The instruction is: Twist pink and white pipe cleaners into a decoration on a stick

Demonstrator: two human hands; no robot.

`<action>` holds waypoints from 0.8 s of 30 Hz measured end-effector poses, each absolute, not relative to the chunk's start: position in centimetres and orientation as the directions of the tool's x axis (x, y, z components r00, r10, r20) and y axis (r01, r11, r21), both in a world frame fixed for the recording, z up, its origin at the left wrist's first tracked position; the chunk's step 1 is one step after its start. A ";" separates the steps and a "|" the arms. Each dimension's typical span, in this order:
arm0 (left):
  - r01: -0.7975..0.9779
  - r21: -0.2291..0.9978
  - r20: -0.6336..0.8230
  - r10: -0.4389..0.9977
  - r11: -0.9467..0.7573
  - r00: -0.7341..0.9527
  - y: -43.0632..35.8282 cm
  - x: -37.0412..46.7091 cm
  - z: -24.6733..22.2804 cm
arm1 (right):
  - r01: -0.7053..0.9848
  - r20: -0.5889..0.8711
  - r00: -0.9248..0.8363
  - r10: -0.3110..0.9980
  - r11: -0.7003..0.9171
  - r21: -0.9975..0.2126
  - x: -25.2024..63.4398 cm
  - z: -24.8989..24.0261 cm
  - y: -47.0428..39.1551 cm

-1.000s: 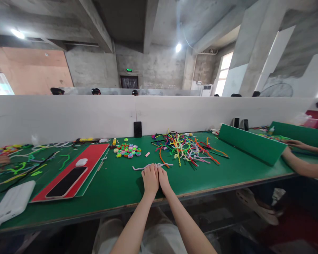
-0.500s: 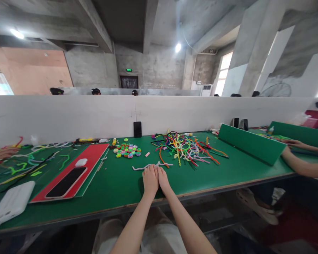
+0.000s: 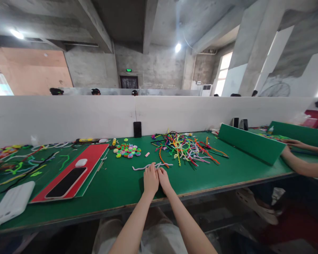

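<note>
Got left hand and right hand right beside each other, near the middle of the bench's front edge. Keeping it near: fingers bent and bunched on both hands, barely any gap, over a pale lilac pipe cleaner stretched out roughly along the front edge – can't tell how firmly gripped, or by which hand. Toward the left front corner, seeing a white gadget, then a red board carrying a phone and a small white case. Past the hands, spotting a pink piece, some colourful pom-poms to its left and a big tangle of pipe cleaners to its right. Toward the right end, seeing a green board propped at a slant, plus a co-worker's arm. Along the back edge, noticing a yellow tube and a black device – stood upright against a white partition.
</note>
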State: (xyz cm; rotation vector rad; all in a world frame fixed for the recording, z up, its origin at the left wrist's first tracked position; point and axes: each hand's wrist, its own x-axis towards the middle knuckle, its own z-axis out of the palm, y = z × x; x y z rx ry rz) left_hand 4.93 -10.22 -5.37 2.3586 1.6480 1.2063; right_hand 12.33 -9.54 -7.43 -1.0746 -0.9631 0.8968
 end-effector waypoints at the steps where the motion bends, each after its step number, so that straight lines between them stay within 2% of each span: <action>1: 0.786 0.426 0.574 0.805 -0.449 0.148 -10.2 4.9 -5.4 | -0.122 0.187 0.323 0.928 0.237 -0.964 12.4 -7.4 -9.5; 24: 0.787 0.413 0.590 0.793 -0.458 0.151 -10.2 5.0 -5.5 | -0.181 0.187 0.316 0.930 0.253 -0.950 12.2 -7.3 -9.6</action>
